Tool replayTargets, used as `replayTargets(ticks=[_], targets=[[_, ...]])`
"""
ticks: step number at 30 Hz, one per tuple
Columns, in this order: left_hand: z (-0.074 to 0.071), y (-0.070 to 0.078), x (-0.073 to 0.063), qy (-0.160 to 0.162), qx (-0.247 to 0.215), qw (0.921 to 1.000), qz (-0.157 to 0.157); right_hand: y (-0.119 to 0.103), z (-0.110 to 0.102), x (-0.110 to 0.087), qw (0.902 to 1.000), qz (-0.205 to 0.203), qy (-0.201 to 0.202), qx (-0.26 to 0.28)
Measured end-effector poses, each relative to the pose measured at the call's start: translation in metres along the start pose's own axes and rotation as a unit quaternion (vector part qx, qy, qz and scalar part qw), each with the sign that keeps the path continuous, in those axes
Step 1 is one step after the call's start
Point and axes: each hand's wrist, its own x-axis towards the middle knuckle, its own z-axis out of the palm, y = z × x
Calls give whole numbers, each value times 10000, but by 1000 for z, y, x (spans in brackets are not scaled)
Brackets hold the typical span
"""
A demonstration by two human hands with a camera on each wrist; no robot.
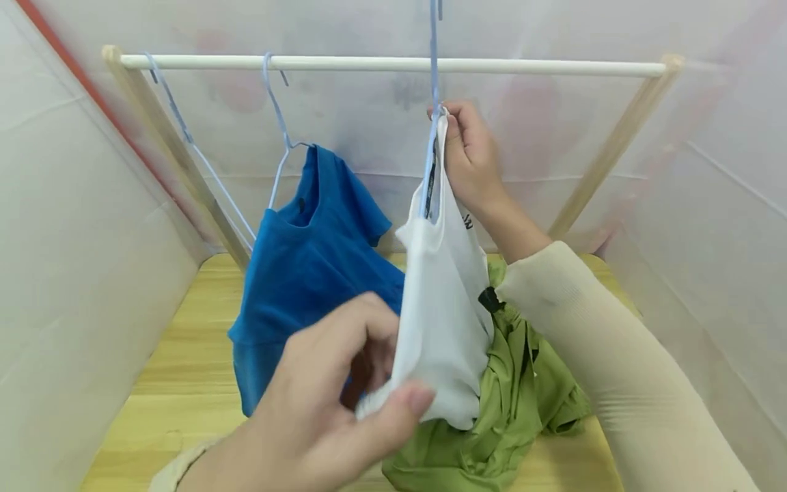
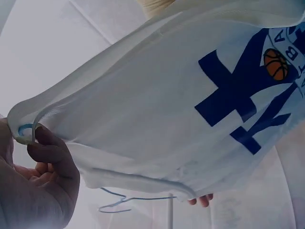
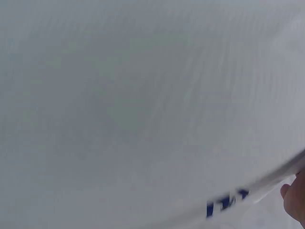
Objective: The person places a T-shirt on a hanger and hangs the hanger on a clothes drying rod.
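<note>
L hand (image 1: 313,396) pinches 1 white shirt (image 1: 443,321), near end; R hand (image 1: 473,160) grips far end, prob. w/ hanger (image 1: 434,58).

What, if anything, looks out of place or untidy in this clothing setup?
The green garment lies crumpled in a heap on the table; it looks untidy because the blue shirt hangs from the rail and the white shirt is on a hanger. I see no spill or damage.
</note>
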Motion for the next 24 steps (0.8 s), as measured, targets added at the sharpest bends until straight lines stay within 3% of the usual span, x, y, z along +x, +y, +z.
replayTargets(ticks=[3, 6, 10, 15, 18, 24], targets=[[-6, -6, 11, 73, -82, 9997, -207, 7, 11, 7, 9984, 483, -1, 308], [-15, -4, 24, 91, 17, 9974, -709, 14, 20, 13, 9957, 797, -34, 461], [-25, -1, 35, 62, 271, 9904, -1353, 20, 31, 18, 9936, 1106, -238, -24], [-32, -5, 38, 40, 499, 9781, -2018, 29, 40, 19, 9861, 1444, -472, -667], [-34, -8, 36, 5, 626, 9742, -2170, 35, 44, 17, 9845, 1470, -517, -802], [-35, -12, 29, -51, 928, 9720, -2160, 42, 48, 9, 9820, 1546, -740, -798]])
